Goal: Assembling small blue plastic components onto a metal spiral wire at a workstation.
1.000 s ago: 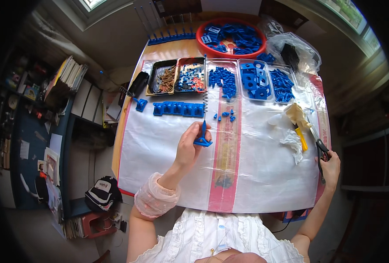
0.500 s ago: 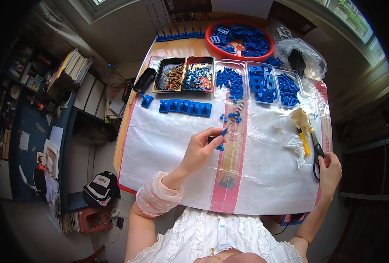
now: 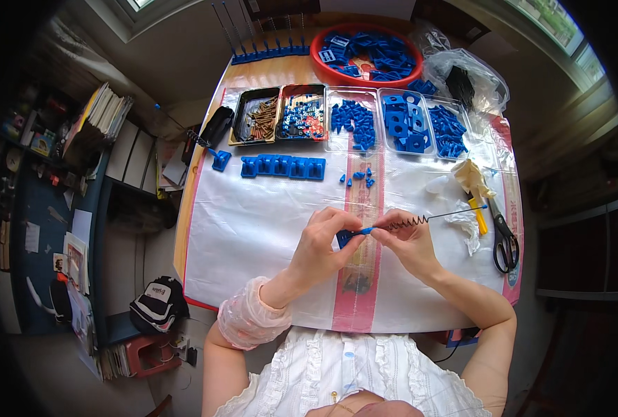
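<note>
In front of my chest, my left hand [image 3: 324, 243] is closed on a small blue plastic base [image 3: 343, 238], with fingers hiding most of it. My right hand [image 3: 410, 244] meets it from the right, its thumb and fingers pinched round the end of a dark spring wire [image 3: 414, 222]. A small blue cone-shaped piece [image 3: 366, 231] shows between the two sets of fingertips. The wire runs out to the right past my right hand, coiled first, then straight, to a blue tip [image 3: 484, 206]. Beyond my hands lie several loose blue cone pieces [image 3: 359, 176].
A row of joined blue bases [image 3: 282, 167] lies at left, beside a single base [image 3: 221, 160]. Trays of screws [image 3: 262, 118], nuts [image 3: 302, 115] and blue parts [image 3: 354, 124] line the back, before a red basin [image 3: 316, 59]. Black scissors [image 3: 506, 254] and a yellow-handled tool [image 3: 480, 221] lie right.
My right hand has left the scissors and come inward to the spring wire beside my left hand. The wire has swung from pointing away to pointing right. The view has shifted slightly.
</note>
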A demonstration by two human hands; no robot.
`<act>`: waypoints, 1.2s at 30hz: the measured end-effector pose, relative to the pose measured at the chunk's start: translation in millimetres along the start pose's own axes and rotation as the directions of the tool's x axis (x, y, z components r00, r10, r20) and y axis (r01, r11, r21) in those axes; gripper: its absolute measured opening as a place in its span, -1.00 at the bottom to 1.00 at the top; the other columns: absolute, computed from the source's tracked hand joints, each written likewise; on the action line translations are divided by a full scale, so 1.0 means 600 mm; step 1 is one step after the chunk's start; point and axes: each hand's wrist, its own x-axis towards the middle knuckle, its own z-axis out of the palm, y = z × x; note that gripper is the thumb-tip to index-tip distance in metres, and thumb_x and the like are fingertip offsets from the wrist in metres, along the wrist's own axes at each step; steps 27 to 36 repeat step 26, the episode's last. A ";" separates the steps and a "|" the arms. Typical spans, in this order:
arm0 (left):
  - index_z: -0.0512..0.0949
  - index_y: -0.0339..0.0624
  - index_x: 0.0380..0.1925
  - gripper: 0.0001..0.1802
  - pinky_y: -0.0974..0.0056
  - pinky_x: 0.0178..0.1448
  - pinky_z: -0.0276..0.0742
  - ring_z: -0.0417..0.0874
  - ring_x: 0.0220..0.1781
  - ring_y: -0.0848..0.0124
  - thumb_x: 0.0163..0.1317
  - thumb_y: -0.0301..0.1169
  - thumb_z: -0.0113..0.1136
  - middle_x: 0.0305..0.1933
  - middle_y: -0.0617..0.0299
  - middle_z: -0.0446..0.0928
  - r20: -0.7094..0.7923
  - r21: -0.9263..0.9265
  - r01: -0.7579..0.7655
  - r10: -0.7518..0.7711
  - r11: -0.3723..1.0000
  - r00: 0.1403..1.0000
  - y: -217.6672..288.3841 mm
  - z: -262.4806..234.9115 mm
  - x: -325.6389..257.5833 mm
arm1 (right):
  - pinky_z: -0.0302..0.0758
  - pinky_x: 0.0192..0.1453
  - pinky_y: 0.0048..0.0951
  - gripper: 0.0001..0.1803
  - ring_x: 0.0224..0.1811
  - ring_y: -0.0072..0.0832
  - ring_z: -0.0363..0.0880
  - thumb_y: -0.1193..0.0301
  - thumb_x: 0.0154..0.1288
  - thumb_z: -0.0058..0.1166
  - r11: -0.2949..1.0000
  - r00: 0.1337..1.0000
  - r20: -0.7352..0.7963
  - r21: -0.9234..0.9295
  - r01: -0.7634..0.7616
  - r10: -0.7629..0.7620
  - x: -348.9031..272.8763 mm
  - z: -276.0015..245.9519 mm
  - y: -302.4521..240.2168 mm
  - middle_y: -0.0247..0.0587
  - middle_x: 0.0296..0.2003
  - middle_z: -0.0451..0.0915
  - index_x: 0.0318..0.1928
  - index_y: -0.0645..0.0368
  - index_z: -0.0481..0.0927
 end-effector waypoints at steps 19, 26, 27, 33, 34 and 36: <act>0.64 -0.13 -0.24 -0.76 0.21 -0.02 0.43 0.61 -0.12 0.29 0.04 -0.50 0.43 -0.27 0.25 0.63 0.050 0.181 -0.195 0.189 0.964 0.981 0.001 0.003 0.006 | 0.54 -0.38 -0.64 -0.92 -0.39 -0.66 0.59 0.59 0.22 0.31 0.997 0.997 -0.036 -0.026 -0.066 0.065 -0.005 -0.011 -0.003 -0.28 -0.39 0.64 -0.26 0.33 0.71; 0.66 -0.12 -0.19 -0.75 0.16 0.05 0.50 0.61 -0.07 0.21 0.09 -0.45 0.41 -0.20 0.18 0.63 0.086 0.025 -0.099 0.097 0.995 0.992 0.007 0.005 -0.004 | 0.54 -0.27 -0.62 -0.93 -0.37 -0.67 0.58 0.58 0.21 0.33 0.930 0.991 0.066 -0.343 0.135 -0.119 -0.011 -0.011 -0.028 -0.27 -0.43 0.63 -0.27 0.24 0.73; 0.66 -0.12 -0.19 -0.75 0.16 0.05 0.50 0.61 -0.07 0.21 0.09 -0.45 0.41 -0.20 0.18 0.63 0.086 0.025 -0.099 0.097 0.995 0.992 0.007 0.005 -0.004 | 0.54 -0.27 -0.62 -0.93 -0.37 -0.67 0.58 0.58 0.21 0.33 0.930 0.991 0.066 -0.343 0.135 -0.119 -0.011 -0.011 -0.028 -0.27 -0.43 0.63 -0.27 0.24 0.73; 0.66 -0.12 -0.19 -0.75 0.16 0.05 0.50 0.61 -0.07 0.21 0.09 -0.45 0.41 -0.20 0.18 0.63 0.086 0.025 -0.099 0.097 0.995 0.992 0.007 0.005 -0.004 | 0.54 -0.27 -0.62 -0.93 -0.37 -0.67 0.58 0.58 0.21 0.33 0.930 0.991 0.066 -0.343 0.135 -0.119 -0.011 -0.011 -0.028 -0.27 -0.43 0.63 -0.27 0.24 0.73; 0.66 -0.12 -0.19 -0.75 0.16 0.05 0.50 0.61 -0.07 0.21 0.09 -0.45 0.41 -0.20 0.18 0.63 0.086 0.025 -0.099 0.097 0.995 0.992 0.007 0.005 -0.004 | 0.54 -0.27 -0.62 -0.93 -0.37 -0.67 0.58 0.58 0.21 0.33 0.930 0.991 0.066 -0.343 0.135 -0.119 -0.011 -0.011 -0.028 -0.27 -0.43 0.63 -0.27 0.24 0.73; 0.66 -0.12 -0.19 -0.75 0.16 0.05 0.50 0.61 -0.07 0.21 0.09 -0.45 0.41 -0.20 0.18 0.63 0.086 0.025 -0.099 0.097 0.995 0.992 0.007 0.005 -0.004 | 0.54 -0.27 -0.62 -0.93 -0.37 -0.67 0.58 0.58 0.21 0.33 0.930 0.991 0.066 -0.343 0.135 -0.119 -0.011 -0.011 -0.028 -0.27 -0.43 0.63 -0.27 0.24 0.73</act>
